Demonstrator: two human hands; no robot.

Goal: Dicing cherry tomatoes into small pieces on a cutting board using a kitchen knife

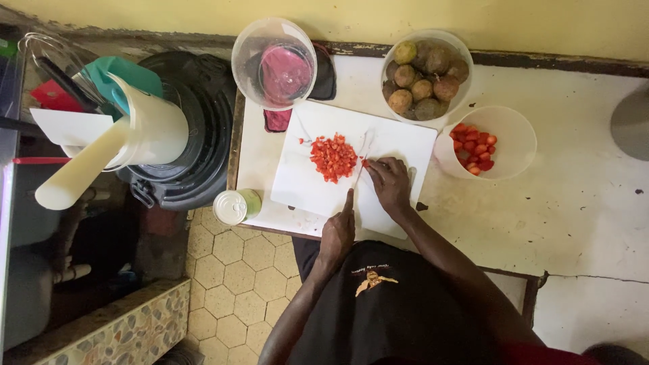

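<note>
left hand grips knife, blade down on white cutting board. right hand curls fingers on small red piece at blade. pile of chopped red bits just beside. tub of red chunks near, bowl of brown round fruit behind board.

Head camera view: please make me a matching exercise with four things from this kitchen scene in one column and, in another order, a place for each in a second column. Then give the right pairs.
Things
1. chopped red pieces
2. bowl of round brownish fruits
3. small can
4. bowl of red chunks

Places
A. at the left edge of the counter, beside the white cutting board
B. right of the board, near the right hand
C. in a heap on the board
D. behind the board, by the wall

Pairs: 1-C, 2-D, 3-A, 4-B
</note>
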